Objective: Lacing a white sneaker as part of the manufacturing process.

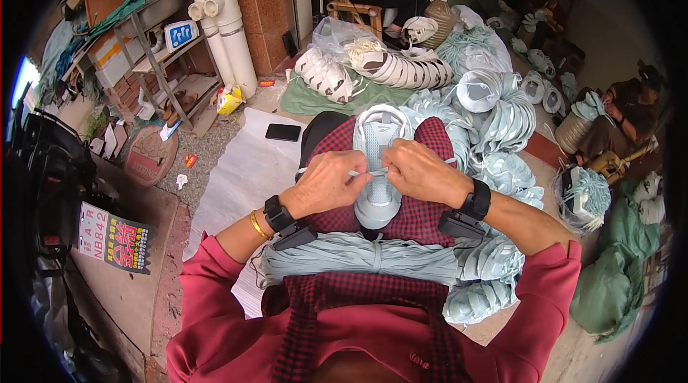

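Observation:
A pale blue-grey sneaker (375, 212) rests on my lap over a red-and-black checked apron (333, 212), its toe toward me. My left hand (331, 186) is closed in a pinch on one end of a light shoelace (377, 174). On the other side, my right hand (423, 175) pinches the lace too. The short stretch between them runs across the shoe's front opening, just below the tongue (380, 138). A thick bundle of pale blue laces (358, 257) lies across my lap, nearer my body.
Stacked pale shoe uppers (502, 121) stand along my right. Beyond my knees, white uppers (401, 68) lie on a green sack (308, 98). A black phone (283, 132) lies on a white sheet (240, 161) to the left. Other people sit at the back and far right.

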The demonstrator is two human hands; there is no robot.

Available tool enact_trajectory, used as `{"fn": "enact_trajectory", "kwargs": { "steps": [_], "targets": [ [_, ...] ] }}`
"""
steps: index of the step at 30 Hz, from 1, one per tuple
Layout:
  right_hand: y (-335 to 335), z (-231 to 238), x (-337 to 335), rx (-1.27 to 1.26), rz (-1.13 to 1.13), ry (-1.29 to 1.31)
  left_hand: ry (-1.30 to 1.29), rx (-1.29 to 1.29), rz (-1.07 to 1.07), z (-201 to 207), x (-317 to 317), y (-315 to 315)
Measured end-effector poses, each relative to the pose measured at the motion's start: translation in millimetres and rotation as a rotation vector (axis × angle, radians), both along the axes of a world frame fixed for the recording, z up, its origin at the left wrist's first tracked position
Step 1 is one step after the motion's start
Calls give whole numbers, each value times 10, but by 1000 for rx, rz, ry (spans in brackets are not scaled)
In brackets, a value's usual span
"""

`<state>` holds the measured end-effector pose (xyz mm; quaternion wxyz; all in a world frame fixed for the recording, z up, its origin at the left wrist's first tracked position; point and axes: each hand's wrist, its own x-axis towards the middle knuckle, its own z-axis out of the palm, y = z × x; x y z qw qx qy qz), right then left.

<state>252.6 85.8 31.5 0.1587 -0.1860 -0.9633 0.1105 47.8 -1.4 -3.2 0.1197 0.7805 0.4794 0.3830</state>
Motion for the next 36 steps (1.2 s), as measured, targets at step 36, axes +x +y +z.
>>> {"fn": "enact_trajectory", "kwargs": {
  "steps": [36],
  "targets": [
    [415,63,1325,425,-93,-72,762,387,156,-23,-1364,-56]
  ]
}}
